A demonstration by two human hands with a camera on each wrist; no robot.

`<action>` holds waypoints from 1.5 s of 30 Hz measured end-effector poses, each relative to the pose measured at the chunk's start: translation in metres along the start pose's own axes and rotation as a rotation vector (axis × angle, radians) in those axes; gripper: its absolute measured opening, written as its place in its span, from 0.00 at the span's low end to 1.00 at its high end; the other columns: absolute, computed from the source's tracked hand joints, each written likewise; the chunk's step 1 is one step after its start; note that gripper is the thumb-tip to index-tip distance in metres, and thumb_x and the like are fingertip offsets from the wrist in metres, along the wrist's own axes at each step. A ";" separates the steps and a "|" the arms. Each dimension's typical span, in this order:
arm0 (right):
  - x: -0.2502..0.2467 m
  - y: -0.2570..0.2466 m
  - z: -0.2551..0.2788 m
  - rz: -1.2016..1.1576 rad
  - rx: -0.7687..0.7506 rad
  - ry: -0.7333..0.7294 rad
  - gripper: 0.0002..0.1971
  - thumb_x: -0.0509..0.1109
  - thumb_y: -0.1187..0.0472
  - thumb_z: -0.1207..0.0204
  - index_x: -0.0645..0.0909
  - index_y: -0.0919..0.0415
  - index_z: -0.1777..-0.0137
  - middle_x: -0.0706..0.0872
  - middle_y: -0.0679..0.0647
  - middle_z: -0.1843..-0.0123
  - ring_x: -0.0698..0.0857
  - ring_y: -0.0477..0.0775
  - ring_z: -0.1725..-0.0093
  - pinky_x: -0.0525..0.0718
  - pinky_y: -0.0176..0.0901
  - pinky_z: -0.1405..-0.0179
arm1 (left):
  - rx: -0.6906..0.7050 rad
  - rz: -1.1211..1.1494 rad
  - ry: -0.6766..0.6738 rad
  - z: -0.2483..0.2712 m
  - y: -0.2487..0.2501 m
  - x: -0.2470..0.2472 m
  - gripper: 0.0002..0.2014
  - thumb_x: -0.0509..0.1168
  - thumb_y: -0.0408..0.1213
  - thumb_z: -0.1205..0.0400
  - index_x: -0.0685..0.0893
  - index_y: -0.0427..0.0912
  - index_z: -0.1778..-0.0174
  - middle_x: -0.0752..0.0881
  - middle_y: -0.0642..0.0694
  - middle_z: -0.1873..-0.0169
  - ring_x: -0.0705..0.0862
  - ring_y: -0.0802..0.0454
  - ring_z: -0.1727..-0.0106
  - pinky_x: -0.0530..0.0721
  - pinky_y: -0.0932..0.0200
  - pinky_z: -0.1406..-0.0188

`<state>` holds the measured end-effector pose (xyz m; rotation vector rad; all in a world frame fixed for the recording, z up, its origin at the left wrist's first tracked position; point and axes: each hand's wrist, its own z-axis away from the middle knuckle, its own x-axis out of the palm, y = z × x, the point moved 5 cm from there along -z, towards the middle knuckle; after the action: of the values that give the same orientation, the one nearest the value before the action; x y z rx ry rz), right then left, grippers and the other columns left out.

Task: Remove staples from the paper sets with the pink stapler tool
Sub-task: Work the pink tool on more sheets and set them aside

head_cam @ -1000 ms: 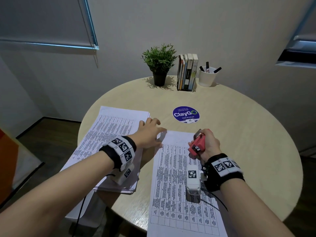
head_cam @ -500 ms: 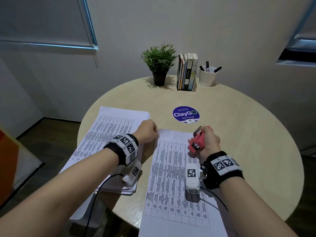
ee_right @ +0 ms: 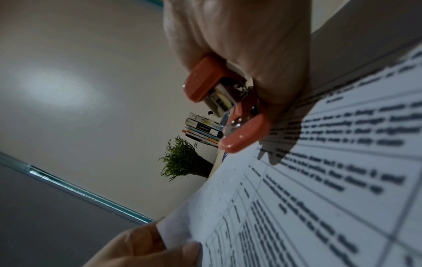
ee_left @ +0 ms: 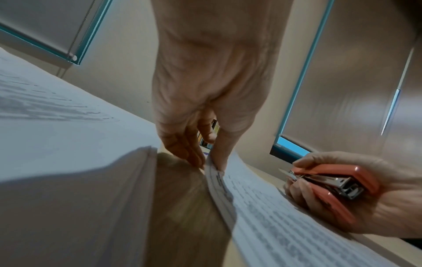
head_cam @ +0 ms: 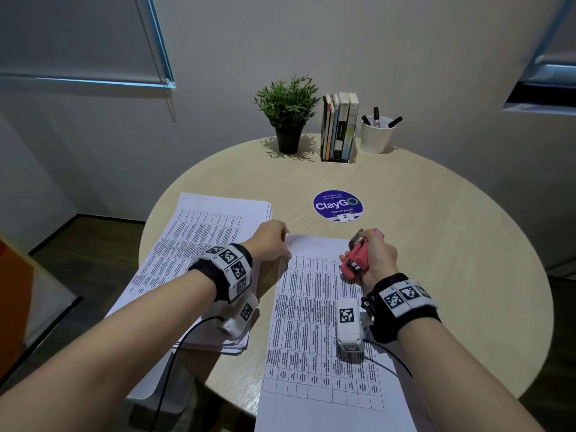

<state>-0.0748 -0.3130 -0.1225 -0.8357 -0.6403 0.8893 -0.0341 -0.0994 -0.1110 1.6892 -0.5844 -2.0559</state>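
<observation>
A paper set (head_cam: pixel 321 322) printed with a table lies on the round table in front of me. My left hand (head_cam: pixel 271 241) pinches its top left corner, thumb above and fingers beneath (ee_left: pixel 210 159), and lifts that edge a little (ee_right: pixel 182 229). My right hand (head_cam: pixel 374 257) grips the pink stapler tool (head_cam: pixel 357 258), its metal front end up and away from me, and rests on the sheet's top right part (ee_right: pixel 228 108). The staple is not visible. A thicker stack of paper sets (head_cam: pixel 199 254) lies to the left, under my left forearm.
At the back of the wooden table (head_cam: pixel 452 244) stand a potted plant (head_cam: pixel 288 110), a row of books (head_cam: pixel 339 126) and a white cup with markers (head_cam: pixel 377 132). A round purple ClayGo sticker (head_cam: pixel 338 205) lies beyond the paper set. Window blinds hang left and right.
My left hand went from flat on the left stack to curled at the paper set's top left corner, now pinching and lifting it. The right hand with the stapler tool barely moved.
</observation>
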 end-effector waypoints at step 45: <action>-0.014 -0.167 0.088 -0.237 -0.983 0.079 0.13 0.66 0.47 0.17 0.77 0.57 0.50 0.86 0.50 0.58 0.89 0.45 0.64 0.91 0.44 0.61 | 0.179 0.960 -0.056 0.035 0.087 -0.105 0.08 0.63 0.29 0.17 0.84 0.32 0.45 0.89 0.43 0.60 0.88 0.53 0.67 0.88 0.58 0.68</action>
<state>-0.0821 -0.3547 0.0622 -1.6144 -1.1021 0.2775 -0.0455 -0.1107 0.0289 1.0726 -1.3115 -1.3616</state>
